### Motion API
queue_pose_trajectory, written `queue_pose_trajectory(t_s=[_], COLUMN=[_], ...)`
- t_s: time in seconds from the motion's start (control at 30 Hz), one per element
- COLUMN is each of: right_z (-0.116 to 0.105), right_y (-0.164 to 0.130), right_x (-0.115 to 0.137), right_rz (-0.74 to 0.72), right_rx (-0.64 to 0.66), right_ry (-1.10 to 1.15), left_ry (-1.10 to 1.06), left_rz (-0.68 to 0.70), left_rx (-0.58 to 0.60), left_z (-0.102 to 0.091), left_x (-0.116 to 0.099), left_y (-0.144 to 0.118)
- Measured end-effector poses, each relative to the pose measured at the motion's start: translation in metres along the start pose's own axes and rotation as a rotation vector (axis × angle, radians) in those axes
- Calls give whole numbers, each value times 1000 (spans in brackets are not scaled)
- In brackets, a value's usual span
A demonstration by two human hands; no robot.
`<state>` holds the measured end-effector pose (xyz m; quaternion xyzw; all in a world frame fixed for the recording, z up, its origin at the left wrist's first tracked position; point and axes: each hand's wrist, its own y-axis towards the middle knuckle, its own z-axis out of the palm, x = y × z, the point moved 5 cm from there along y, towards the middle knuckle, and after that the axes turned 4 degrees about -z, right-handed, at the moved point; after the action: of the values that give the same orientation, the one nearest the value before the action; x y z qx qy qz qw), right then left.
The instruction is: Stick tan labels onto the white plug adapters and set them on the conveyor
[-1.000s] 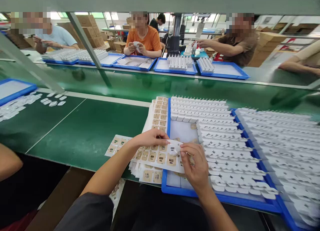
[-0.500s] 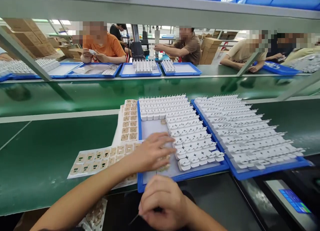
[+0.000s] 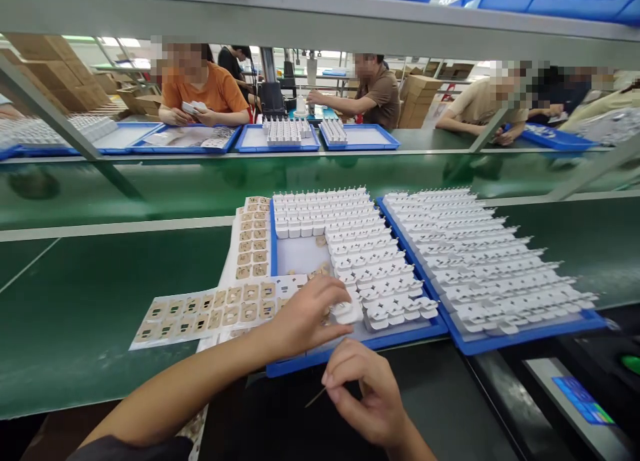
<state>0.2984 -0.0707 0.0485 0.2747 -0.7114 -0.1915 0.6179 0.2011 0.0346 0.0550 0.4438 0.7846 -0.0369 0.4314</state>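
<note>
My left hand (image 3: 306,316) lies over the near corner of a blue tray (image 3: 373,341), fingers closed around a white plastic plug part (image 3: 347,311). Rows of the same white parts (image 3: 370,261) fill that tray. My right hand (image 3: 367,394) hovers below the tray's front edge, pinching thin tweezers (image 3: 316,398) that point left. A sheet of tan labels (image 3: 210,311) lies on the green bench under my left wrist, partly over the tray's left edge. Another label sheet (image 3: 253,238) stands along the tray's left side.
A second blue tray (image 3: 530,334) full of white parts sits to the right. A green conveyor belt (image 3: 150,188) runs behind. Several people work across it at blue trays (image 3: 280,144). A device with a blue screen (image 3: 583,401) is at lower right.
My left hand has closed on a white part at the tray's near corner. My right hand has opened out from a fist and now shows the tweezers. The view has barely shifted.
</note>
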Motion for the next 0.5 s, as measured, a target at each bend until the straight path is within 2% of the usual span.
queue_pose_trajectory(t_s=[0.07,0.13,0.2,0.27,0.33,0.4,0.5], right_z=[-2,-1,2,5,9,12,16], right_y=[3,12,27,46,65,79,90], right_x=[-16,-33,-46,-54,-59,-64,-73], right_rz=[59,115,150,158,174,207,255], right_rx=[-40,-76,-97,-106,-111,-123,-143], right_ry=[46,78,110,161,218,265,279], left_ry=[-321,-622,-866,-1017,-1072,-1040,-826], left_rz=[-217,-385,-432,-419,-374,-314,-280], left_rx=[-74,-128,-157,-161,-165,-159,-169], left_z=[-22,-34,-39,-39,-40,-41,-47], left_x=[22,47,66,79,87,90,92], left_y=[-7,-17,-24,-30,-33,-35,-40])
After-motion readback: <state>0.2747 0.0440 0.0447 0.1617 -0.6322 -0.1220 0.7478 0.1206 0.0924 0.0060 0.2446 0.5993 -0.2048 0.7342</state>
